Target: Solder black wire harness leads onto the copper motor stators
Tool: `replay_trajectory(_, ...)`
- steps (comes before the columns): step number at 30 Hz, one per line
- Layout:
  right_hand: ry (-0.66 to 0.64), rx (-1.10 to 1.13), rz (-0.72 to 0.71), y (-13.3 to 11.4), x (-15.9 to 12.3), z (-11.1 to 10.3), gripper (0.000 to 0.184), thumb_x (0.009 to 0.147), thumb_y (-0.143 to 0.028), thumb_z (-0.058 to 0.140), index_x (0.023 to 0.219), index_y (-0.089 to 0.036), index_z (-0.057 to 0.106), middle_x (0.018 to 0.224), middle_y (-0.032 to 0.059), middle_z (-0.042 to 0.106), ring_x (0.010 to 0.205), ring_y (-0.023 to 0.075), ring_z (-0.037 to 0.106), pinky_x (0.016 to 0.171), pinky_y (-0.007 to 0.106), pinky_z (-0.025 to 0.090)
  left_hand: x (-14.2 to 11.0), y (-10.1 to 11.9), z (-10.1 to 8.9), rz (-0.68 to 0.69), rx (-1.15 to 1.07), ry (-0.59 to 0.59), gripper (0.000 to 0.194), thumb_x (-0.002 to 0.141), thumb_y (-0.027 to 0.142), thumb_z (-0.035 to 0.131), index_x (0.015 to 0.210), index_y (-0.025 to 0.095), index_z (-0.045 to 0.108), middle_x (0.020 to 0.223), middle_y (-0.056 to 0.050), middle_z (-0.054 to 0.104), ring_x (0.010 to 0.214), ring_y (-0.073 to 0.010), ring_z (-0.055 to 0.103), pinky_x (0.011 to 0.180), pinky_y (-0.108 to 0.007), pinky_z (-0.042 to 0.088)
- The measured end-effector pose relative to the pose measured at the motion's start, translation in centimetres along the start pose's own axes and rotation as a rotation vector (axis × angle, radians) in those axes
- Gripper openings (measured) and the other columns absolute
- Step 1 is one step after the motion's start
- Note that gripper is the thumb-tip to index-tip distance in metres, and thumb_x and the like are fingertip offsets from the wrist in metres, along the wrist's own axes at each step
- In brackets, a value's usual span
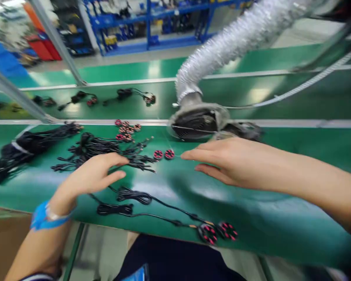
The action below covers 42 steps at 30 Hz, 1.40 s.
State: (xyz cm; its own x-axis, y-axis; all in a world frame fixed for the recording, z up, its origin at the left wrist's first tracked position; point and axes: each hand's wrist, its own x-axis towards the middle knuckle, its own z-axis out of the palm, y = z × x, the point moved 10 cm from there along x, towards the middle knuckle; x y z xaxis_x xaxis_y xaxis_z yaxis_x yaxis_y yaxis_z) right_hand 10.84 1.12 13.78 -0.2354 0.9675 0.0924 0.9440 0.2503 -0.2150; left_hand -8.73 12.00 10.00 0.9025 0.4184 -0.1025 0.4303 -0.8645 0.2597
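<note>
My left hand (pixel 95 175) hovers with fingers stretched out over a tangle of black cables (pixel 105 150) on the green table (pixel 251 218). It holds nothing. My right hand (pixel 222 162) reaches leftward, fingers extended, its tips close to two small round red-and-black coil parts (pixel 163 154). A thin wire seems to run from those fingertips, too fine to be sure. Near the front edge lies a coiled black cable (pixel 128 201) ending in two more round coil parts (pixel 218 232).
A silver flexible duct with a fan hood (pixel 197 121) hangs over the table's back. A cluster of small coil parts (pixel 127 130) and a large cable bundle (pixel 26 148) lie left. More cabled parts (pixel 128 95) sit on the far belt. Blue shelving stands behind.
</note>
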Motion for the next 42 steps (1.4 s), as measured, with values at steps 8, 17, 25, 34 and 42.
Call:
replay_trajectory(8, 0.086, 0.235, 0.248, -0.5, -14.7, 6.0, 0.012, 0.09, -0.02, 0.046, 0.095, -0.019, 0.057, 0.083, 0.0061, 0.064, 0.073, 0.0181, 0.064, 0.064, 0.029, 0.052, -5.5, -1.1, 6.9, 0.055, -0.039, -0.018, 0.068, 0.082, 0.043, 0.065, 0.143, 0.03, 0.038, 0.146, -0.008, 0.046, 0.136, -0.0298, 0.04, 0.109, -0.045, 0.04)
replay_trajectory(17, 0.116, 0.071, 0.287, -2.7, -14.7, 9.1, 0.025, 0.093, -0.012, 0.035, 0.109, -0.014, 0.054, 0.084, 0.008, 0.064, 0.074, 0.0229, 0.062, 0.061, 0.034, 0.054, -5.0, 0.6, 7.5, 0.086, -0.088, -0.009, 0.041, 0.083, 0.034, 0.062, 0.119, 0.023, 0.045, 0.141, -0.013, 0.045, 0.125, -0.027, 0.051, 0.102, -0.04, 0.046)
replay_trajectory(25, 0.036, 0.122, 0.312, -3.8, -13.1, 10.0, 0.04, 0.088, -0.018, 0.045, 0.128, -0.013, 0.044, 0.101, 0.0105, 0.067, 0.084, 0.0269, 0.067, 0.069, 0.041, 0.058, -5.7, 1.3, 8.1, 0.106, -0.062, -0.047, 0.051, 0.072, 0.023, 0.064, 0.122, 0.027, 0.053, 0.15, -0.011, 0.038, 0.134, -0.0318, 0.041, 0.106, -0.047, 0.043)
replay_trajectory(34, -0.051, 0.111, 0.294, -1.3, -12.0, 11.9, 0.05, 0.081, -0.008, 0.035, 0.129, -0.02, 0.042, 0.094, 0.0077, 0.069, 0.065, 0.0251, 0.069, 0.055, 0.037, 0.056, -5.3, 2.2, 7.9, 0.123, -0.085, 0.11, 0.013, 0.085, 0.018, 0.052, 0.096, 0.022, 0.058, 0.116, -0.009, 0.064, 0.108, -0.0222, 0.059, 0.094, -0.037, 0.049)
replay_trajectory(42, -0.2, 0.138, 0.09, -2.2, -4.7, 8.3, 0.04, 0.078, 0.0, 0.044, 0.108, -0.026, 0.051, 0.083, 0.0024, 0.066, 0.068, 0.0213, 0.066, 0.053, 0.027, 0.043, -8.3, 0.1, 1.1, -0.032, -0.07, 0.302, 0.009, 0.09, 0.028, 0.053, 0.098, 0.024, 0.055, 0.101, -0.004, 0.069, 0.089, -0.0174, 0.067, 0.079, -0.027, 0.053)
